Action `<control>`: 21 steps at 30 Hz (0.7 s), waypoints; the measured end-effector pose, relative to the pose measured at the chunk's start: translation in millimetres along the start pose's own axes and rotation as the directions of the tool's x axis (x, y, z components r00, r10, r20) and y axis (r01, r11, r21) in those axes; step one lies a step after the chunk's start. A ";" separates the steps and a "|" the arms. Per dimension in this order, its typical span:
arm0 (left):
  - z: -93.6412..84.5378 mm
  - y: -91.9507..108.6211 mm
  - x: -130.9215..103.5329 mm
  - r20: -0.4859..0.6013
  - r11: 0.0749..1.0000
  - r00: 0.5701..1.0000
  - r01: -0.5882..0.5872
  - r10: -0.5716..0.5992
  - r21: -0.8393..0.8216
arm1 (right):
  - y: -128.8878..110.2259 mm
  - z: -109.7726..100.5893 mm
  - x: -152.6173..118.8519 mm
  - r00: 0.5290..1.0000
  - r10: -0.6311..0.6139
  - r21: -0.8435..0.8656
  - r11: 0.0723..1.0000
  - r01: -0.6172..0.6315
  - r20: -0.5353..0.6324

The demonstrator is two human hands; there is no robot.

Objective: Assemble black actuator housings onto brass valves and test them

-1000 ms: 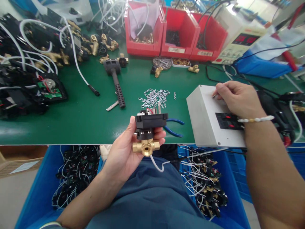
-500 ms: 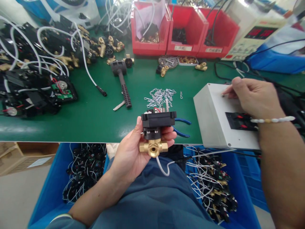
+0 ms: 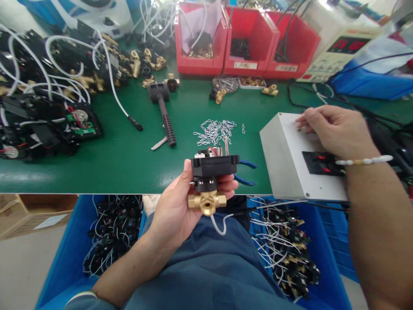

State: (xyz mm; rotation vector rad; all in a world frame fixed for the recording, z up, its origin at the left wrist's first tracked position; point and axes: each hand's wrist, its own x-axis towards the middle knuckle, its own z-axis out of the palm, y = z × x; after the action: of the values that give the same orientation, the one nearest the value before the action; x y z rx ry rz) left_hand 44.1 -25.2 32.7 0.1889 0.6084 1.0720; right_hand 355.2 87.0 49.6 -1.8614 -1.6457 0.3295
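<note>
My left hand (image 3: 177,206) is closed around a motorized brass valve (image 3: 207,201), held upright over the table's front edge. Its black actuator housing (image 3: 214,165) is on top, with a red wire and metal parts showing above it. A white cable (image 3: 221,231) curves from beneath the brass body toward the right. On the right, my right hand (image 3: 337,129) rests over a grey control box (image 3: 290,168). Thumb and forefinger are pinched at a small metal toggle switch (image 3: 298,128) on its top. The wrist partly covers the black terminal block (image 3: 318,163).
Hairpin clips (image 3: 214,131) lie behind the valve, and blue-handled pliers (image 3: 247,174) beside it. A black mallet (image 3: 164,114) lies further left. Red bins (image 3: 201,68) and a power supply (image 3: 342,47) stand at the back. Blue crates (image 3: 64,262) below hold valve assemblies.
The view has shifted slightly. My right fingers remain at the toggle switch with only a small shift, and the left hand keeps the valve in place. The power supply's red digits look different.
</note>
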 end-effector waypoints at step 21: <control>1.7 0.6 -0.9 -0.018 1.000 1.000 0.012 -0.012 0.029 | -13.6 -0.6 -3.7 0.994 0.110 -0.053 0.992 -0.111 -0.021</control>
State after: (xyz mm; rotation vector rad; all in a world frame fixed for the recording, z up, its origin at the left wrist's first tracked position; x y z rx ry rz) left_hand 44.3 -25.5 34.7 0.2009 0.6405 1.0549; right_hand 344.0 83.7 57.3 -1.9949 -1.5569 0.3171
